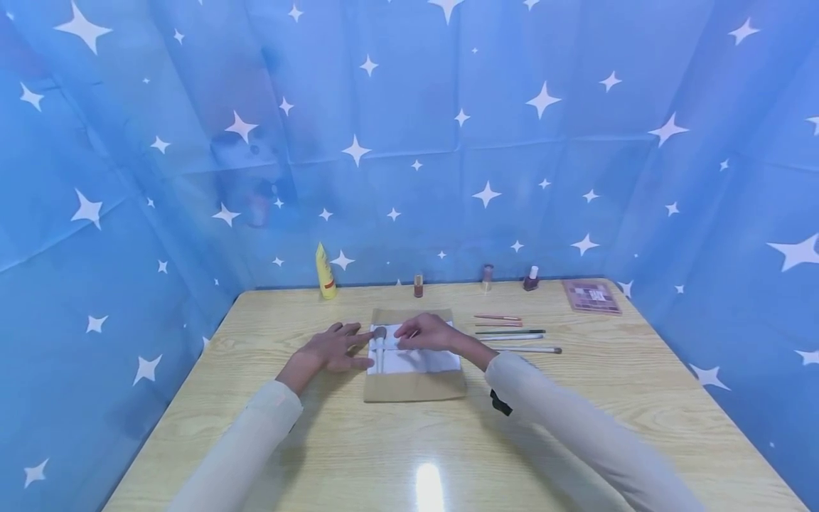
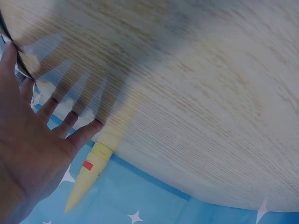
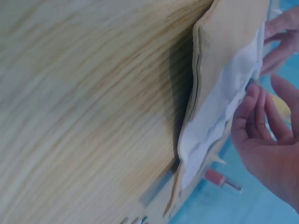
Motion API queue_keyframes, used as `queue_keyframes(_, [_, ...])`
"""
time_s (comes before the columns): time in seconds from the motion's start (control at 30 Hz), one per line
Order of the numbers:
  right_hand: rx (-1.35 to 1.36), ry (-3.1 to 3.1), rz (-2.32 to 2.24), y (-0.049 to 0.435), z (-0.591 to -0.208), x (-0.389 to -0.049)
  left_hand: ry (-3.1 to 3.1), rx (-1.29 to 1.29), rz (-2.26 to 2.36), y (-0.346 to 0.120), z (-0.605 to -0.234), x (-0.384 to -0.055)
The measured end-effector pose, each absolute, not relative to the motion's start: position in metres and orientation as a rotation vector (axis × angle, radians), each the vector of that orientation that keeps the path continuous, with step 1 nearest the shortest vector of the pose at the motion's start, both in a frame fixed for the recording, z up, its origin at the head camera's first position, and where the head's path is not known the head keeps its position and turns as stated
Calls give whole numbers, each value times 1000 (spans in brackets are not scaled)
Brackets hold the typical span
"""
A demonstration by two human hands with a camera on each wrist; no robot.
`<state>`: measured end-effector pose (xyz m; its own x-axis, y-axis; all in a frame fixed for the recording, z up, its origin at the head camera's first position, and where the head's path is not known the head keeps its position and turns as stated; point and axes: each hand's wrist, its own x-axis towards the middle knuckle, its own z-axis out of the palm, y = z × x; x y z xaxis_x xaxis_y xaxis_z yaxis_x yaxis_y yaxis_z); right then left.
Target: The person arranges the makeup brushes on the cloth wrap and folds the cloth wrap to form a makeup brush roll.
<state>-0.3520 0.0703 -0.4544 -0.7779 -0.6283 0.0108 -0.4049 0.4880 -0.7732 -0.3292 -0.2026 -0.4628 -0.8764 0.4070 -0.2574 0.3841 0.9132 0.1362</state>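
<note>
A tan brush roll [image 1: 414, 388] lies spread on the table, a white lining inside it. Upright along the lining's left side is a makeup brush [image 1: 380, 348] with a grey-brown head and pale handle. My left hand [image 1: 333, 346] rests at the roll's left edge, fingers spread, as the left wrist view [image 2: 37, 140] also shows. Over the lining, my right hand [image 1: 425, 332] has its fingers bent, fingertips right at the white lining [image 3: 219, 107] in the right wrist view. I cannot tell whether it pinches anything.
Right of the roll lie several thin brushes and pencils [image 1: 515, 338]. Along the back stand a yellow tube [image 1: 325, 274], a small red-brown bottle [image 1: 419, 286], a pinkish tube [image 1: 488, 277] and a dark nail polish bottle [image 1: 531, 279]. A makeup palette [image 1: 591, 296] lies back right.
</note>
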Motion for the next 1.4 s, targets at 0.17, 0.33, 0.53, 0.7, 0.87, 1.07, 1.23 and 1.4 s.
queue_keyframes(0.17, [-897,2465,-1184,83,-452,-351,2797,592,111,-203,-462,-328])
queue_keyframes(0.33, [-929,2475,-1198,97,-450,-348,2796,586,107,-203,-463,-329])
queue_keyframes(0.53, [-950,2469,-1218,114,-445,-341,2785,584,116,-204,-464,-328])
queue_keyframes(0.7, [-944,2498,-1202,132,-443,-339,2787,588,106,-203,-463,-327])
queue_keyframes(0.87, [-914,2492,-1213,158,-437,-337,2788,587,110,-202,-463,-327])
queue_keyframes(1.07, [-912,2541,-1236,192,-432,-338,2800,584,141,-202,-463,-327])
queue_keyframes(1.23, [-909,2588,-1205,222,-427,-337,2809,598,158,-202,-462,-326])
queue_keyframes(1.4, [-852,2623,-1183,250,-423,-336,2808,586,150,-202,-463,-326])
